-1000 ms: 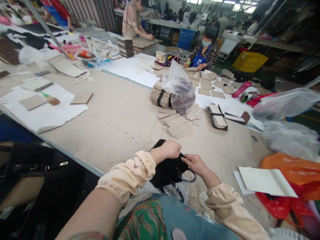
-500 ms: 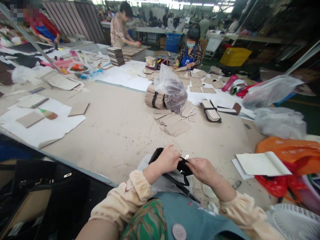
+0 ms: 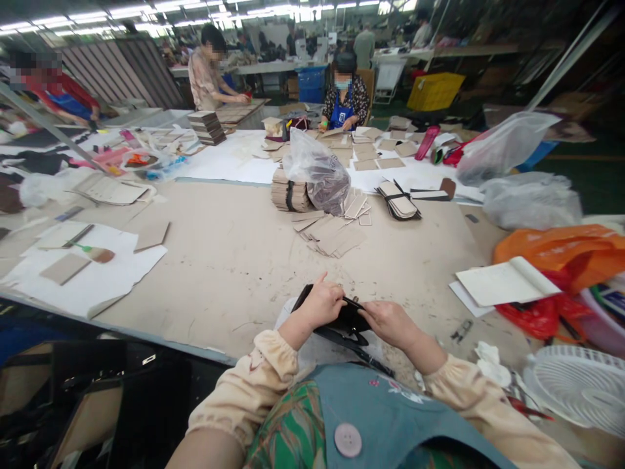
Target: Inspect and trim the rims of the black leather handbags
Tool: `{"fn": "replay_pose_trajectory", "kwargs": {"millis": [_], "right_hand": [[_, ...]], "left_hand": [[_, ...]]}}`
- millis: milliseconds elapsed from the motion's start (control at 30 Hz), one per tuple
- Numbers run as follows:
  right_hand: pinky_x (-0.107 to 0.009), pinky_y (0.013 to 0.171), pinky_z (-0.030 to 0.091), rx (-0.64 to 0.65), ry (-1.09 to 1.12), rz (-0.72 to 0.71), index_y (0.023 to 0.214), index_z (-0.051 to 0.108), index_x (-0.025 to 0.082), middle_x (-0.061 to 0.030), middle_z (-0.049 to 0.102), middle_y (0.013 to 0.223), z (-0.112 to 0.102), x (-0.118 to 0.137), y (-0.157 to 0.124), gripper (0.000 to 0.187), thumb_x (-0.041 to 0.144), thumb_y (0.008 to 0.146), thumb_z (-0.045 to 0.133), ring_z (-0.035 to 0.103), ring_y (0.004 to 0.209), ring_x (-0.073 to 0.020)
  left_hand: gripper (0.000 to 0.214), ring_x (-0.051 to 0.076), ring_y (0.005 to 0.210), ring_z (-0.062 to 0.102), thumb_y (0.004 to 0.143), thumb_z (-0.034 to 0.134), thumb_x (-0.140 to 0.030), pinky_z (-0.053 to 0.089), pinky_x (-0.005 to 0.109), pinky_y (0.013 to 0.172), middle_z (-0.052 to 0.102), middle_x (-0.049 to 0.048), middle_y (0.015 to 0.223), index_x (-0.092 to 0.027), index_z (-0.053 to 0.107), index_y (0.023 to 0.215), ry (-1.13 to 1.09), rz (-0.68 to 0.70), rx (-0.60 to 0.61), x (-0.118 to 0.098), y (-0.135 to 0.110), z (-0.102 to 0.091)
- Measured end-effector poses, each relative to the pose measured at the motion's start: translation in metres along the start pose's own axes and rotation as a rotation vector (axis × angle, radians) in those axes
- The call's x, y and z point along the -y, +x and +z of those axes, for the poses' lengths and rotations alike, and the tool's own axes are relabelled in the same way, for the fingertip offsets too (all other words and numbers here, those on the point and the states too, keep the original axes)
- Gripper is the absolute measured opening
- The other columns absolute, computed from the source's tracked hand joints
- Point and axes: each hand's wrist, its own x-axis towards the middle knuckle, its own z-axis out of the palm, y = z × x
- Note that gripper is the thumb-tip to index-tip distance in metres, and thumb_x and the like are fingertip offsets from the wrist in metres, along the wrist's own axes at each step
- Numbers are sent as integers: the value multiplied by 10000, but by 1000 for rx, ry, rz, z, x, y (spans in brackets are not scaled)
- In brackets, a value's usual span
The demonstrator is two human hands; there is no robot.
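At the near edge of the table, my left hand (image 3: 322, 306) is closed on the upper edge of a black bag (image 3: 349, 320). The fingers of my right hand (image 3: 391, 322) pinch the same edge from the right. Small pieces of metal hardware show on the bag between my hands. A black strap hangs at its lower side, over a pale sheet beneath. My left hand covers much of the bag's left part, and its underside is hidden.
Beige card strips (image 3: 334, 236) lie ahead, beside a banded stack (image 3: 289, 193) and a plastic bag (image 3: 319, 170). A glue brush (image 3: 99, 254) rests at left. A notepad (image 3: 505, 281) and a white basket (image 3: 581, 384) are at right. Co-workers are across the table.
The head view has shifted, so the table appears slightly higher and further left. Both hands keep hold of the bag's edge; the bright metal tab between them now shows less.
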Motion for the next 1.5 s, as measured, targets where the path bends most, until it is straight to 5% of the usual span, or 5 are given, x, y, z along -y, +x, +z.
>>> {"fn": "replay_pose_trajectory", "kwargs": {"millis": [867,1133,1300,1500], "right_hand": [[-233,563,338,17,31,18,711,565,191,-21,591,620,-4,-4,12,389,377,915,291,521,566,-125],[-233,556,364,43,-61,74,931,640,258,-12,669,764,-14,-4,12,317,435,876,382,595,665,-141],[-241,605,400,-79,-105,80,1056,626,251,-45,673,878,-14,-3,22,337,452,850,450,605,774,-158],[-238,619,386,-50,-59,57,769,657,209,-37,645,731,-10,7,41,304,358,877,415,578,692,-142]], "left_hand": [[104,188,817,608,759,533,-215,228,443,1044,668,66,768,-140,600,733,74,-124,65,-3,19,1],[105,191,821,608,745,557,-218,259,441,1030,667,74,787,-131,612,728,72,-131,51,-4,20,-1],[107,192,824,603,759,537,-209,254,446,1029,666,79,779,-131,607,735,67,-131,45,-4,19,-1],[113,185,796,600,758,524,-204,250,443,1038,660,64,750,-137,609,726,71,-125,32,-2,20,1]]}}
